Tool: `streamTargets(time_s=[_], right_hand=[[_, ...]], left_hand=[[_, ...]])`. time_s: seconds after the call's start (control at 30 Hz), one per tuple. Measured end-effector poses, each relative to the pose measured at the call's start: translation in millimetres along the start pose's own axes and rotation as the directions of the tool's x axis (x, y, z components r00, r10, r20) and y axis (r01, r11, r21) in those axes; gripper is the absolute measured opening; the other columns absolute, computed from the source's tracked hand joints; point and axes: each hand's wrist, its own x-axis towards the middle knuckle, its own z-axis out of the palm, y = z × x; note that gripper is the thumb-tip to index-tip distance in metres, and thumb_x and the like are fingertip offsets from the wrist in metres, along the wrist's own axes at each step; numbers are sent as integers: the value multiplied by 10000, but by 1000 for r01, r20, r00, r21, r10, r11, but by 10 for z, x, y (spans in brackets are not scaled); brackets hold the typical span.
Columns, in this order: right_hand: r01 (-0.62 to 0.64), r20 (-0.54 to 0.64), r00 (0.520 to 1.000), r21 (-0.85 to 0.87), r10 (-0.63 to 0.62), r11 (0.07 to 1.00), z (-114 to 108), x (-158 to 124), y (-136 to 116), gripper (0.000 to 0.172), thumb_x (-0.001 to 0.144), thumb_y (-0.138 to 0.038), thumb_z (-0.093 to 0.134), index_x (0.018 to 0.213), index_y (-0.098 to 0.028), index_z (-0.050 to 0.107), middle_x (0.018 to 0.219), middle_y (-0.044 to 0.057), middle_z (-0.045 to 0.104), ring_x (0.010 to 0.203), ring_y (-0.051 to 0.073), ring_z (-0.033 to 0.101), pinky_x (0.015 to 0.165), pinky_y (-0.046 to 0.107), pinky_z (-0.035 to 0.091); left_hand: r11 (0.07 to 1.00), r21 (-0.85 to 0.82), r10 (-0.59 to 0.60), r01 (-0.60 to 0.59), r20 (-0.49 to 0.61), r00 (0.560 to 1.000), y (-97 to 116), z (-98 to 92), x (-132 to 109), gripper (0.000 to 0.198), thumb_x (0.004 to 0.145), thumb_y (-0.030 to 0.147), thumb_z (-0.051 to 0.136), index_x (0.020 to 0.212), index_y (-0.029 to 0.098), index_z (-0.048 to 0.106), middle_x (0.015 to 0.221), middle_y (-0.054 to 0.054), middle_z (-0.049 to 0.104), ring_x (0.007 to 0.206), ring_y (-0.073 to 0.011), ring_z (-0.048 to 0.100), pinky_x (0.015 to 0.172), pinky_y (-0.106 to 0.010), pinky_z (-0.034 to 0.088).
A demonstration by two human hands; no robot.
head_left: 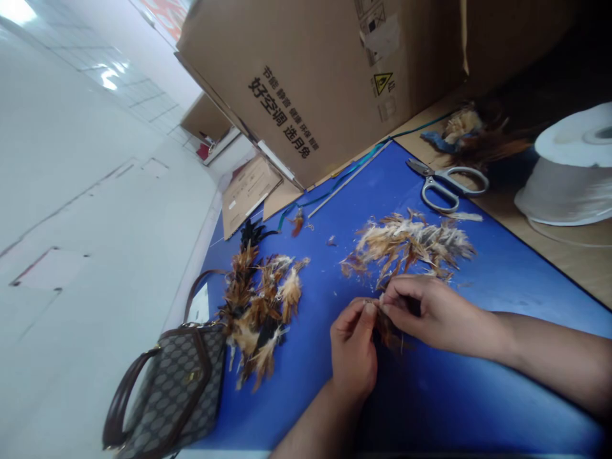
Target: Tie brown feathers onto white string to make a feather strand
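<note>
My left hand (pixel 354 347) is closed in a pinch, thumb against fingers, on a small bunch of brown feathers (pixel 389 335) over the blue mat (pixel 315 382). Thumb and fingertips of my right hand (pixel 430 312) press together at the top of the same bunch, touching my left fingertips. Just beyond my hands lies a loose pile of tan, white and brown feathers (pixel 406 242). Farther left, several darker feather bunches (pixel 258 306) are spread on the mat, some black, some brown and cream.
Scissors (pixel 442 185) lie partly opened at the mat's back right edge, near a large white spool (pixel 568 166). A big cardboard box (pixel 325 83) stands at the back. A patterned handbag (pixel 179 389) sits at the left edge. A teal ribbon (pixel 356 167) runs along the box.
</note>
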Motion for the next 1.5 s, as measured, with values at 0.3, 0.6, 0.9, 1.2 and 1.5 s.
streamTargets(time_s=[0.3,0.6,0.9,1.2,1.5], right_hand=[[76,18,997,-180,-74,981,-18,-19,-4,206,982,-238,612,780,-213,644,756,16,640,695,168,602,674,301,438],[63,20,998,-276,-60,959,0,-14,38,235,978,-244,644,746,-216,624,742,13,654,683,166,615,664,297,416],[96,6,995,-181,-97,979,-36,-36,-35,129,990,-244,665,865,-226,689,822,10,685,708,157,637,676,293,470],[291,-67,951,-119,-301,949,-54,-23,2,163,1055,-145,605,1064,-225,746,982,47,748,881,177,705,802,299,565],[319,7,946,-200,-324,927,-71,-50,34,201,1089,-170,582,1095,-215,778,988,50,724,863,169,709,779,283,556]], left_hand=[[999,35,-42,42,1,999,-26,-24,-12,341,892,513,887,942,179,838,909,-34,750,878,-160,695,894,-309,597],[988,157,11,-12,8,1000,-4,-29,-29,347,918,529,850,993,191,848,998,-67,768,961,-199,712,926,-333,602],[981,179,-66,69,-24,998,3,-68,-34,417,942,581,812,1019,171,793,864,-31,734,753,-138,647,719,-253,540],[980,181,-91,86,21,996,2,-73,-58,378,1005,520,767,969,143,765,741,-2,662,635,-93,542,628,-231,418],[978,180,-108,108,-9,994,-14,-81,-49,446,932,593,818,991,153,782,740,-1,650,611,-94,512,585,-225,413]])
